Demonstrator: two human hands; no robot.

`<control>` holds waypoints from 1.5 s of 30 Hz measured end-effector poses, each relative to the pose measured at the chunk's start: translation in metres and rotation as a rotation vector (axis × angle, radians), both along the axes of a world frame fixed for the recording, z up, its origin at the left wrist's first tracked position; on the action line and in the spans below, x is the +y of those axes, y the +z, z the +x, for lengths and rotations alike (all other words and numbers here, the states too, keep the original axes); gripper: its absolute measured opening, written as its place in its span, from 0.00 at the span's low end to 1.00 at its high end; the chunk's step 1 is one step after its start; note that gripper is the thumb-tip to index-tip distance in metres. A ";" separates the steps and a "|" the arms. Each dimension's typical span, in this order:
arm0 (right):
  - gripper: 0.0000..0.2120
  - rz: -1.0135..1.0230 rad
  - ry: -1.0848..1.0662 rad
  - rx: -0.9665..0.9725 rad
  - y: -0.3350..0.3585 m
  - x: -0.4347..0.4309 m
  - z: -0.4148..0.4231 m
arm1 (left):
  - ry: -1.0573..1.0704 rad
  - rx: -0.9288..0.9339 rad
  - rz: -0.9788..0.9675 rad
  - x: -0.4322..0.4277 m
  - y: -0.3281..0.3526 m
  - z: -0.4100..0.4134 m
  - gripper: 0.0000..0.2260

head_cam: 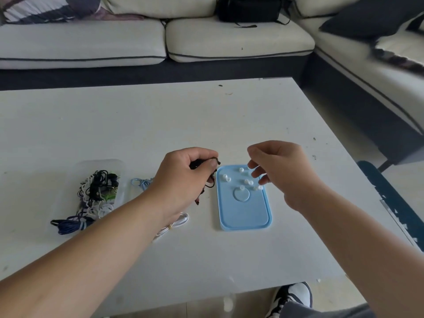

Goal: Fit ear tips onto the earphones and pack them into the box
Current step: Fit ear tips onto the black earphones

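Left hand [183, 177] clenched round black earphones [200, 162], bud end toward blue tray [243, 216]. Right hand [282, 171] loose, empty, hovering over white ear tips [246, 181]. Best: pinch one tip by rim, hold bud steady, push straight on. Clear box [103, 162] waits far left.

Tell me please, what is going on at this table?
A person works at a white table. The left hand grips a dark earphone, its cable hanging below the fist. The right hand hovers, relaxed, over a blue tray where small white ear tips lie scattered; it seems to hold none yet. To the left, a clear box holds tangled earphones, and a light blue cable and a white cable lie on the table beside it.
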State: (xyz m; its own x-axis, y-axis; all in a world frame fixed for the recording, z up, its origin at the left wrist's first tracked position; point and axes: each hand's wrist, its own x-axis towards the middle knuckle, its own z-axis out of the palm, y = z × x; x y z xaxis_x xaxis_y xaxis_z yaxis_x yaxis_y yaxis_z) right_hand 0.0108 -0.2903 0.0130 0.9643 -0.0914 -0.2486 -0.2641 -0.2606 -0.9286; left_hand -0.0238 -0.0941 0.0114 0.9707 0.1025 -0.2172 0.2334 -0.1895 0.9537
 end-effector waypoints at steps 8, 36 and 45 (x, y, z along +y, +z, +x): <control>0.08 -0.389 0.092 -0.014 -0.028 -0.017 0.013 | -0.025 0.005 0.016 -0.014 0.004 0.003 0.05; 0.04 -0.739 0.394 0.009 -0.056 -0.040 0.023 | -0.107 0.052 0.139 -0.026 -0.019 0.001 0.10; 0.05 -0.826 0.428 -0.009 -0.067 -0.030 0.021 | -0.087 0.046 0.138 -0.023 -0.018 -0.002 0.08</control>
State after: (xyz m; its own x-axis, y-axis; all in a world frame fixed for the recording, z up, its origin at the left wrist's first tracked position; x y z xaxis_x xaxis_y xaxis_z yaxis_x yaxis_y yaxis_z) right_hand 0.0323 -0.3203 -0.0543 0.9584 0.1281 -0.2552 0.0138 -0.9135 -0.4066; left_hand -0.0258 -0.1166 -0.0063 0.9667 0.0500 -0.2509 0.2527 -0.3394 0.9061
